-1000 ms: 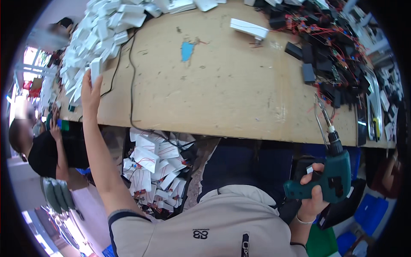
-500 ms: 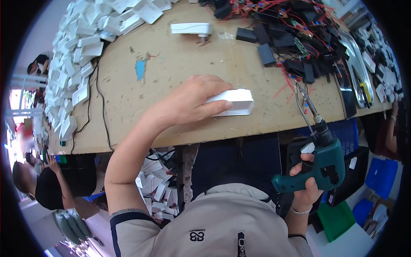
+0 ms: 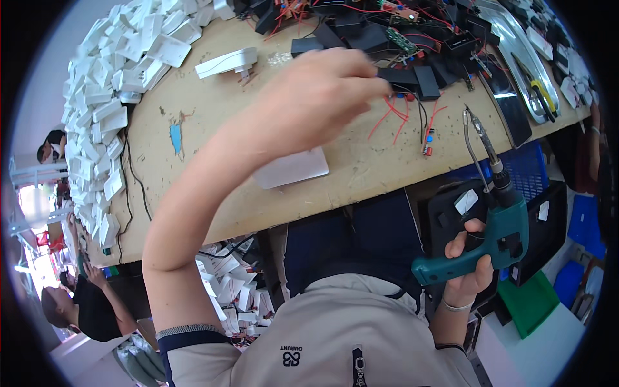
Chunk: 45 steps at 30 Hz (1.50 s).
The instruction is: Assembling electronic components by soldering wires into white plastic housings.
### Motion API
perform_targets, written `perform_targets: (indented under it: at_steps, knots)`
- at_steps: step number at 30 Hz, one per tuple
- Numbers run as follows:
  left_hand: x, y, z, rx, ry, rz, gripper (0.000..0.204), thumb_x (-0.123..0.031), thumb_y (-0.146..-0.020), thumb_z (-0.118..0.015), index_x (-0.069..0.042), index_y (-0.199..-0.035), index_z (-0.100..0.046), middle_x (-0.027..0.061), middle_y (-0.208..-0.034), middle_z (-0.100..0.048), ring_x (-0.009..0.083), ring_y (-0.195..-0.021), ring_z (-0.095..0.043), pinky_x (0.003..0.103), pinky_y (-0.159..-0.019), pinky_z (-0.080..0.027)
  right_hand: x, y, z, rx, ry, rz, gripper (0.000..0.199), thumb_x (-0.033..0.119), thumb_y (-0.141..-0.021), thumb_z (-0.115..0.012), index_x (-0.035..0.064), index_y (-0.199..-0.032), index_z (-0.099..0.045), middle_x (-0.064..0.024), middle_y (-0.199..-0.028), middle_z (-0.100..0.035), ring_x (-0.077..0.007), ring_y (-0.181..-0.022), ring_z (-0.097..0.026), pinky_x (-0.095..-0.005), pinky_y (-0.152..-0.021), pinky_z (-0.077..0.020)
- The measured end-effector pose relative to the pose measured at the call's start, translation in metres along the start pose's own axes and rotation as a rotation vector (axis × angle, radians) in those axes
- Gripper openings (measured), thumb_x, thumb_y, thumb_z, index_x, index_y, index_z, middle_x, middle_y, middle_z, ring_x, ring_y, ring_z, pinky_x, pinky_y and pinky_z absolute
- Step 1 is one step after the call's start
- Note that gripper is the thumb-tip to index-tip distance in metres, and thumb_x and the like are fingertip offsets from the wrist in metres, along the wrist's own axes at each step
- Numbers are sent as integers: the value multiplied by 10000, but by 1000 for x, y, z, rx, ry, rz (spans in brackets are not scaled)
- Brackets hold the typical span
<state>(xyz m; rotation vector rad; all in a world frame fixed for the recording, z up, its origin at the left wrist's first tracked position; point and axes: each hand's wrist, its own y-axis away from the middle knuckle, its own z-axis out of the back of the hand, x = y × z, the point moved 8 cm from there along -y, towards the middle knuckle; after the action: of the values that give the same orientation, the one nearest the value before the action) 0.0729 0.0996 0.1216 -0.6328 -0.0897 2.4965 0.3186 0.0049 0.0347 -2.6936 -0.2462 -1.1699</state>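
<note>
left hand [image 3: 316, 97] reaches toward black modules [image 3: 412, 77], grip state unclear; right hand [image 3: 467, 267] holds the green electric screwdriver [image 3: 490, 232] ready, off the tabletop [image 3: 213, 193], lower right.

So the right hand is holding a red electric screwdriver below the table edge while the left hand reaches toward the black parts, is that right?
Not quite: the electric screwdriver in the right hand is teal green, not red, as the head view shows. The rest holds: it sits below the table edge while the left hand reaches toward the black parts.

A teal-green electric screwdriver [image 3: 493, 242] with a black collar. White plastic casings [image 3: 109, 109] heaped on a tan tabletop [image 3: 213, 193]. Red wires [image 3: 393, 113] trail from black modules [image 3: 412, 77].
</note>
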Motion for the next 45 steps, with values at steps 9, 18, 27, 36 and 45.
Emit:
perform_targets:
  at_steps: [9,18,27,36,45]
  knots:
    - [-30,-55,-45,-4,-177,-460,168,-78,-683,-601,-88,-851,-595,51,-936,-563,181,-904,-542,305,-779,-406,10,-1,13,-56,8,64,530,202,-848,-557,-29,-1258,-314,-237,-1145,-451,-209,-739,-566,-294,-622,-520]
    - [52,22,73,-356,1171,118,224,81,-807,-440,54,-1012,-527,101,-894,-566,173,-756,-530,329,-768,-404,1,-8,-2,11,-90,14,539,207,-837,-576,-37,-1244,-322,-223,-1140,-453,-210,-723,-557,-292,-608,-511]
    - [71,152,100,-544,885,500,226,-112,-816,-562,27,-994,-571,19,-769,-548,48,-627,-434,173,-576,-356,-28,-11,-30,92,-165,-109,554,228,-810,-611,-86,-1191,-359,-226,-1139,-462,-239,-764,-591,-302,-592,-526]
    - [27,184,34,-258,671,300,212,-140,-839,-573,-39,-1021,-608,33,-876,-600,107,-779,-528,229,-675,-427,-98,-6,-130,363,-580,-564,727,255,-797,-637,120,-1371,-211,-296,-1342,-231,-237,-910,-535,-284,-685,-517]
    - [15,184,13,-204,927,383,226,-149,-847,-567,-1,-1014,-604,78,-896,-627,132,-838,-564,247,-740,-436,-124,-10,-170,392,-419,-617,955,323,-700,-714,148,-1397,-85,-300,-1390,-90,-293,-1132,-462,-238,-623,-526]
